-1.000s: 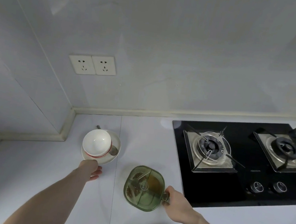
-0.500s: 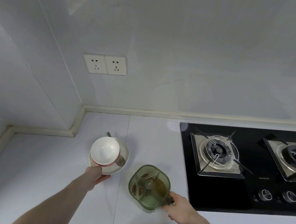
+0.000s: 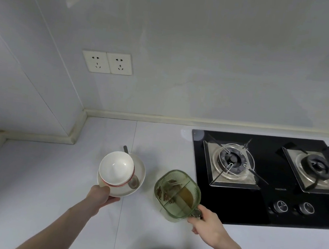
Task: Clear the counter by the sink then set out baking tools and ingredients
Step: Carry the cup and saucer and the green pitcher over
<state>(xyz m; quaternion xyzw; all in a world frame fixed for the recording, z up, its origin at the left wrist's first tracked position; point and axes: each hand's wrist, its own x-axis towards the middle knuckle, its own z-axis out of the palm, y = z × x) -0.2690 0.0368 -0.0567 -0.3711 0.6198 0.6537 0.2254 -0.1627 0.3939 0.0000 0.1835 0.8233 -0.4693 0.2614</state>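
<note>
Plate and bowl: a white plate [image 3: 139, 170] sits or hovers at the counter [image 3: 48, 171] near the corner, a white bowl [image 3: 116, 168] tipped on it, a spoon [image 3: 133, 180] wedged beside the bowl.
Left hand: the left hand [image 3: 101, 195] holds the plate's near rim, thumb on top, fingers underneath; the plate lies straight ahead of it.
Green box: a clear green divided box [image 3: 177, 192] with brown contents, between the plate and the stove [image 3: 267, 179], just off the stove's edge.
Right hand: the right hand [image 3: 207, 224] pinches a small handle at the box's near right corner; the box stretches away and left from that pinch.
Nearer hand: each hand has its own item; neither crosses.
Likely next: lifting both away, I judge.
Hard to tell: whether plate or box are clear of the counter; the sink is out of view; the handle is mostly covered.
</note>
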